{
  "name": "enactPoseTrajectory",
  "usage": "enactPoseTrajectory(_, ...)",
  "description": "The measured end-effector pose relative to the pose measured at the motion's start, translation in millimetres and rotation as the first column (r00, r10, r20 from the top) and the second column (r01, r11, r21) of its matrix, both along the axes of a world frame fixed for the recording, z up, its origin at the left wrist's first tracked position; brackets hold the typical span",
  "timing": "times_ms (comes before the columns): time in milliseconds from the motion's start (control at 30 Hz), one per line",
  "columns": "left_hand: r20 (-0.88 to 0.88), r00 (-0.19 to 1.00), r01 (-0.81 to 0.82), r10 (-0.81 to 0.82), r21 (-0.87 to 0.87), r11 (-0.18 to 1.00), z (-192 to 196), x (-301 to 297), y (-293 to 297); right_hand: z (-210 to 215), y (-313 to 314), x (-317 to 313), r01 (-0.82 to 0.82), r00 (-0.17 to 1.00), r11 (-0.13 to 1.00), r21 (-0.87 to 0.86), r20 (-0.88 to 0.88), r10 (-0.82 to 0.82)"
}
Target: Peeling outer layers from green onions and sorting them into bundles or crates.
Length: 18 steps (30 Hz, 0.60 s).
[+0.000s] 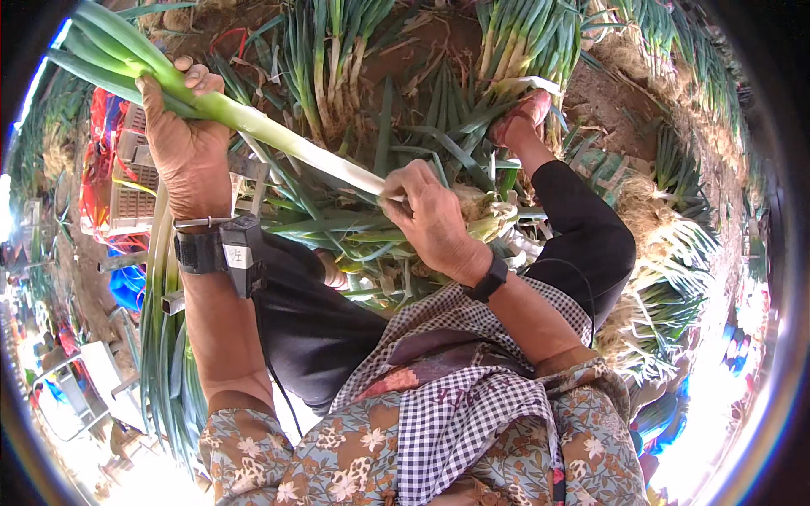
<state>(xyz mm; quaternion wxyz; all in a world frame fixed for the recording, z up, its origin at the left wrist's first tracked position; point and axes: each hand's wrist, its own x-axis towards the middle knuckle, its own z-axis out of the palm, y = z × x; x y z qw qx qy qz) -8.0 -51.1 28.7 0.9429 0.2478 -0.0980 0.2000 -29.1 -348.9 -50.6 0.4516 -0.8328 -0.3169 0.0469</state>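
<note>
While the left hand [187,148] is gripping the leek [295,148] below its leaves [110,42], supporting it aslant above the loose greens [337,226], the right hand [434,223], fingertips half hidden, is apparently pinching its pale end [359,175].

Leek bundles [331,59] beyond held leek [291,144]

Long leek [287,142], green-topped, white-stemmed, slanting diagonally

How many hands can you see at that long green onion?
2. The left hand grips the green part of the green onion; the right hand is at its white part. No others show there.
</note>
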Motion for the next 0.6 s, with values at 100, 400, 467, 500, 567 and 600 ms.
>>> enactPoseTrajectory(100,-0.004,0.998,-0.067,0.067,0.048,0.997,0,-1,4,13,5,-1,0.11,0.989,0.994,0.002,0.102,-0.11)
enactPoseTrajectory(400,0.051,0.999,-0.016,0.004,0.247,0.969,21,-4,-64,58,26,12,-0.015,0.854,0.947,0.321,-0.488,0.179)
enactPoseTrajectory(467,0.104,0.989,0.072,-0.101,0.252,0.965,19,-1,-52,64,29,10,-0.023,0.827,0.949,0.313,-0.527,0.194)
enactPoseTrajectory(500,0.157,0.964,0.168,-0.213,0.258,0.951,18,-2,-47,66,30,10,-0.024,0.801,0.954,0.299,-0.565,0.197)
enactPoseTrajectory(567,0.121,0.977,0.143,-0.175,0.241,0.96,25,-2,-55,58,33,11,-0.067,0.91,0.951,0.302,-0.372,0.183)
enactPoseTrajectory(600,0.143,0.969,0.158,-0.199,0.252,0.955,25,-2,-56,55,35,11,-0.112,0.974,0.949,0.294,-0.158,0.165)
